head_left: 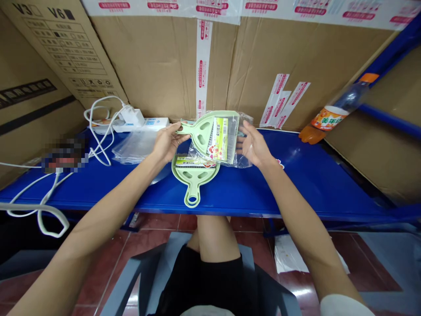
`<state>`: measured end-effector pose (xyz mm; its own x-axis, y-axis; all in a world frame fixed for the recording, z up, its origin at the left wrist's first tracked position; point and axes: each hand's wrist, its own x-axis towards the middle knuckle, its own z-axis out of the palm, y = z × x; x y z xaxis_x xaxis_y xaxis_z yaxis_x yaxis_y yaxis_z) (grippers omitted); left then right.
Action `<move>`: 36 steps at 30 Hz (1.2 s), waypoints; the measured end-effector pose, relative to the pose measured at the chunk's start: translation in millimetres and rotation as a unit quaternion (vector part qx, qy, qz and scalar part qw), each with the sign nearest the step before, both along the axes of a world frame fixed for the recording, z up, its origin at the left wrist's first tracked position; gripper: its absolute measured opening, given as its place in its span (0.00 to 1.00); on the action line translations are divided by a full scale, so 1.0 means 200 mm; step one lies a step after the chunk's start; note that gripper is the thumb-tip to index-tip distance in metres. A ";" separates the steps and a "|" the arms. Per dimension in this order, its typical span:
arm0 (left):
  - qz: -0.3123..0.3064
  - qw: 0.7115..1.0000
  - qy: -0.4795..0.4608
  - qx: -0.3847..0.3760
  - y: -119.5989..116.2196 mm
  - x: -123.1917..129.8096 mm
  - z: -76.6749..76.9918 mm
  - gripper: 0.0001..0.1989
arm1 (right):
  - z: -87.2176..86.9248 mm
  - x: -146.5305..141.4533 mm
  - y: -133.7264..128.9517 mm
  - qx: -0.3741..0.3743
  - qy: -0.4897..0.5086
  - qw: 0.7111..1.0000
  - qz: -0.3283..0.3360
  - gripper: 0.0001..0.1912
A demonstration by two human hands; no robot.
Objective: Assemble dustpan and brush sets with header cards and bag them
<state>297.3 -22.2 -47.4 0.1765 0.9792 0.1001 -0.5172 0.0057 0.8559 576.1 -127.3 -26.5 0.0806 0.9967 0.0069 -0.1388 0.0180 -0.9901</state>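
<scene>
A pale green dustpan and brush set (203, 134) with a yellow-green label is tilted above the table. My left hand (168, 142) is closed on its handle at the left. A clear plastic bag (245, 159) surrounds the wide end of the set, and the handle sticks out of it. At the right side, my right hand (253, 142) pinches the bag between thumb and fingers. Below, a second green dustpan set (193, 175) lies on the blue table (250, 193), its handle towards me. The held set hides part of its far end.
To the left are a stack of clear bags (134, 147), a white power strip (154, 123) with a plug, and tangled white cables (98, 147). An orange drink bottle (332, 116) leans at the right. Tall cardboard (158, 61) stands along the table's back edge.
</scene>
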 end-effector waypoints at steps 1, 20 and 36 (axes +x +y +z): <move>-0.002 1.000 0.006 -0.001 0.00 0.00 0.00 0.05 | -0.01 -0.01 0.00 -0.003 -0.004 1.000 0.010 0.40; -0.041 0.999 0.001 -0.016 -0.02 0.02 0.00 0.02 | -0.04 0.00 0.03 -0.016 0.017 0.996 -0.080 0.26; -0.195 0.979 0.034 0.040 -0.06 -0.01 0.05 0.11 | 0.33 0.87 -0.09 -0.097 -0.255 0.933 -0.235 0.15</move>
<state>296.1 -34.3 -37.6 0.5452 0.8250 0.1487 -0.4308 0.1236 0.8940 750.5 -145.4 39.1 0.5443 0.8388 -0.0135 0.3293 -0.2284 -0.9162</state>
